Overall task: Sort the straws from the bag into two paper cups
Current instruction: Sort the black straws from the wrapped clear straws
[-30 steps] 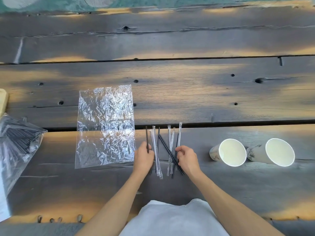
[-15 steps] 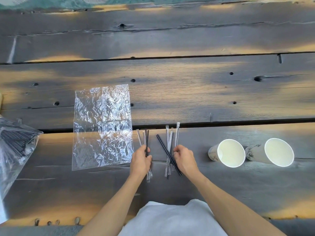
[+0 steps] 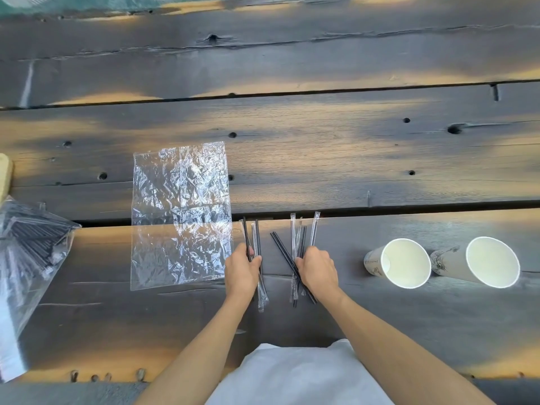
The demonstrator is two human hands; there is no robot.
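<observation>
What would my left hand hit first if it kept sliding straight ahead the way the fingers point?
Probably nothing solid soon. The left hand points away from you along the straws it grips; past their tips lies the gap between planks, then bare wood. The empty plastic bag sits just left of that line.

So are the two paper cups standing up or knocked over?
Standing up. Both paper cups, the nearer one and the farther one, show round open mouths facing the camera, and their white insides look empty.

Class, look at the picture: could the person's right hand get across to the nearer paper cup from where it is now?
Probably yes. The right hand rests on straws, and only bare table lies between it and the nearer cup, whose mouth is unobstructed.
</observation>
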